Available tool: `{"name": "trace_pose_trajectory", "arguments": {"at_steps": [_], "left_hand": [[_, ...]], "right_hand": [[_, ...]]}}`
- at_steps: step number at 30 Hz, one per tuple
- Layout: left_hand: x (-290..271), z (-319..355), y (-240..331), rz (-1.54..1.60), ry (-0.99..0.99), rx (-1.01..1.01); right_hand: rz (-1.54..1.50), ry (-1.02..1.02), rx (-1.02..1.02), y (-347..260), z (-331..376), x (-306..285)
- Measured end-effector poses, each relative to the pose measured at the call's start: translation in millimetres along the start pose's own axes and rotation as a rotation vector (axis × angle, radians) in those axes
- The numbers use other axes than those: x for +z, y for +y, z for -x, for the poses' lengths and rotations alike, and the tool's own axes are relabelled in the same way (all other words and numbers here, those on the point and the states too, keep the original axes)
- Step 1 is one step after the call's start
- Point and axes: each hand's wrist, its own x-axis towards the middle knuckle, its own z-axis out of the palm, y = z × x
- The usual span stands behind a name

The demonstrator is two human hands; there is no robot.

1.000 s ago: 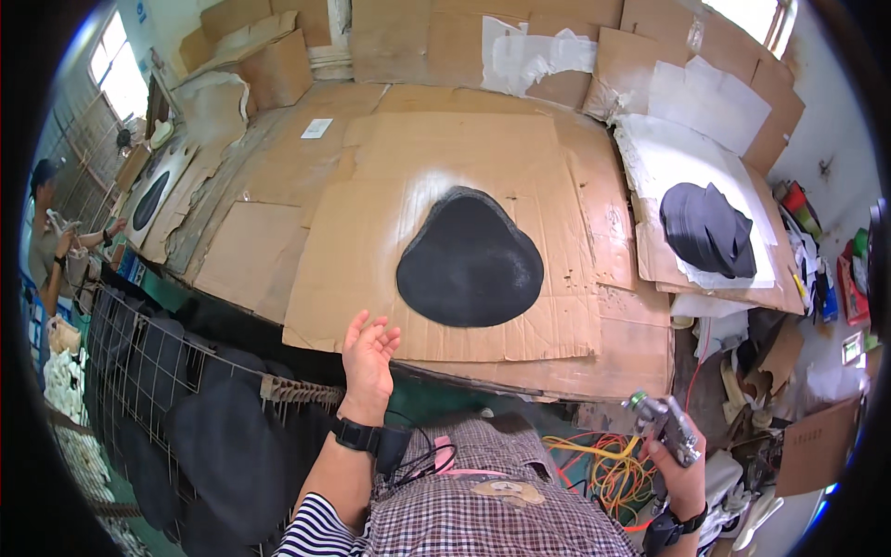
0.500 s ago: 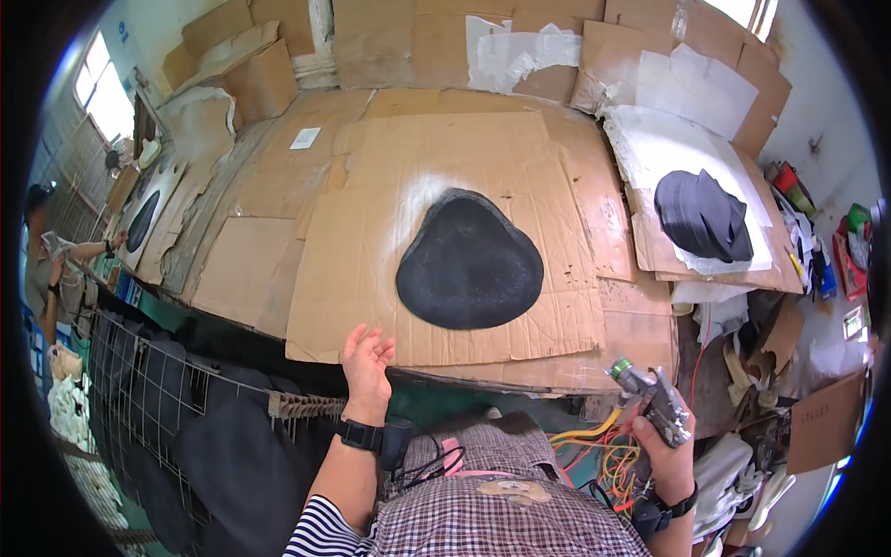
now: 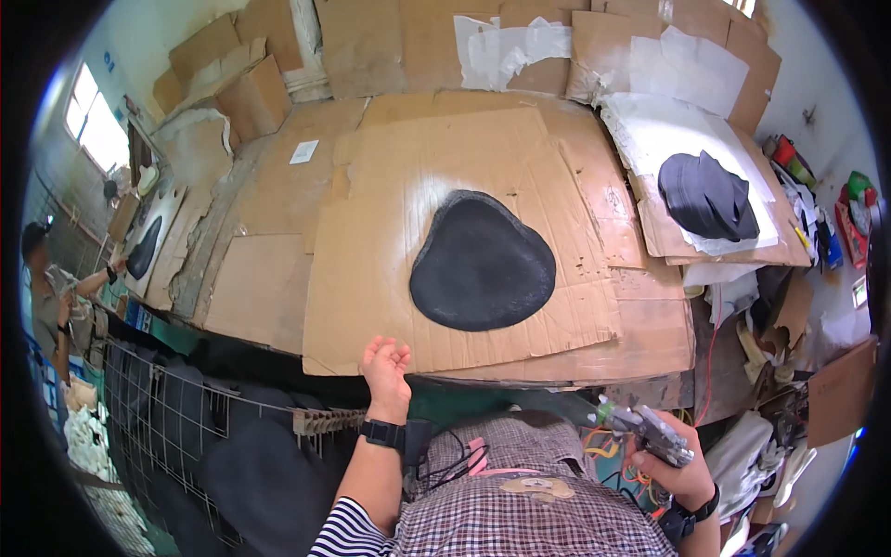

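Observation:
My right hand [image 3: 687, 472] is wrapped round a metal spray gun [image 3: 654, 434] with a green-ringed nozzle end, held in front of my checked apron. My left hand [image 3: 386, 379] is empty, its fingers loosely bent and apart, at the near edge of a cardboard sheet [image 3: 357, 288]. On that sheet lies a flat black rounded-triangular piece [image 3: 483, 265], beyond my left hand and touched by neither hand. Over to the right, a stack of similar black pieces [image 3: 710, 197] rests on a white-covered board [image 3: 640, 139].
A wire rack [image 3: 176, 408] with dark pieces stands at the lower left. Another person [image 3: 46, 288] at the far left reaches toward a black piece [image 3: 143, 249]. Orange and yellow hoses [image 3: 608, 446] hang near my right hand. Cardboard panels [image 3: 362, 46] line the back.
The spray gun and my right hand have turned, the nozzle now pointing more to the left. My left hand's fingers have curled slightly. The whole view has shifted a little.

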Motion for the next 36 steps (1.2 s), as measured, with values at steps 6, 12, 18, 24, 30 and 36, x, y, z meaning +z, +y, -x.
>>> {"name": "trace_pose_trajectory", "arguments": {"at_steps": [6,12,18,24,30,36], "left_hand": [[-18,-1,0,-0.036,0.021,-0.008],[-39,-4,-1,-0.037,0.094,-0.017],[-47,-22,-13,-0.086,0.157,-0.072],[-47,-74,-30,-0.168,0.095,-0.157],[-1,-91,-45,-0.472,0.069,-0.124],[29,-109,-66,-0.71,-0.025,-0.02]], "right_hand": [[0.028,0.142,-0.156,-13,-36,14],[0.103,0.253,-0.212,-13,-35,-9],[0.242,0.314,-0.185,-2,-6,-29],[0.276,0.102,-0.219,-14,-4,-30],[0.232,0.172,-0.369,-23,-30,-30],[0.427,0.012,-0.255,-15,-19,-54]]}}
